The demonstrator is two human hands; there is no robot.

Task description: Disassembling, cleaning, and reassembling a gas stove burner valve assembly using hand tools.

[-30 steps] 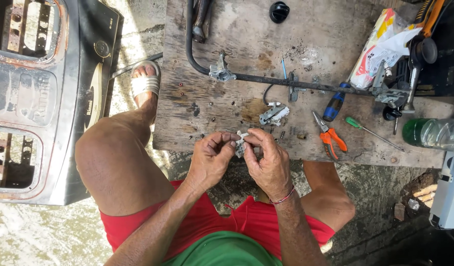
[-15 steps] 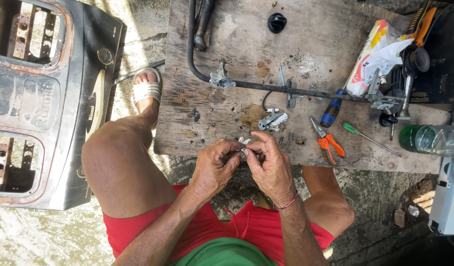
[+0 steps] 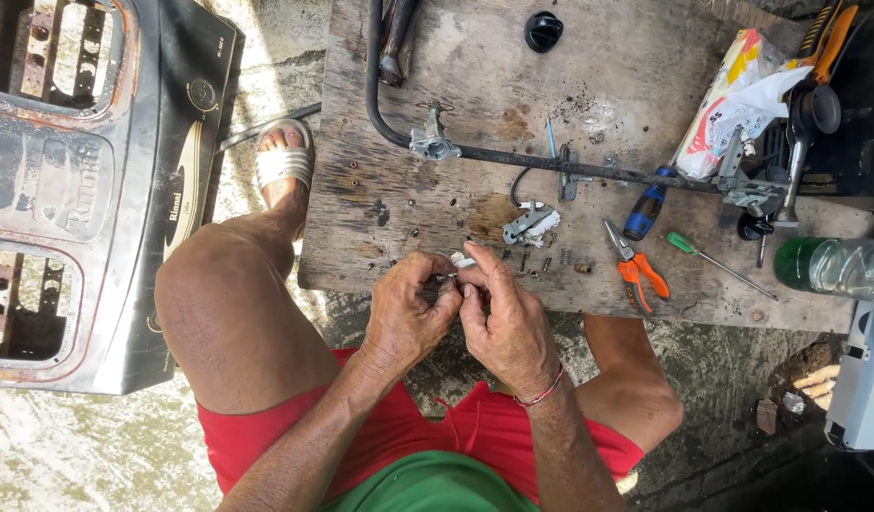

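My left hand (image 3: 408,318) and right hand (image 3: 506,320) meet at the near edge of the wooden board (image 3: 475,142), fingertips pinched together on a small metal part (image 3: 453,273). Both hands grasp this part between thumb and fingers; most of it is hidden by my fingers, so I cannot tell its exact shape. A pale bit shows just above my right fingertips.

On the board just beyond my hands lie a small metal valve body (image 3: 529,226) and a few loose springs and screws (image 3: 541,261). To the right of these lie orange-handled pliers (image 3: 634,267), a green-handled screwdriver (image 3: 717,264) and a blue-handled screwdriver (image 3: 645,204). A black gas pipe (image 3: 513,156) runs across the board, carrying a metal fitting (image 3: 433,144). A black knob (image 3: 543,30) sits near the far edge.

A gas stove body (image 3: 86,180) stands to my left, beside my sandalled foot (image 3: 285,166). A green bottle (image 3: 830,267) lies at the right
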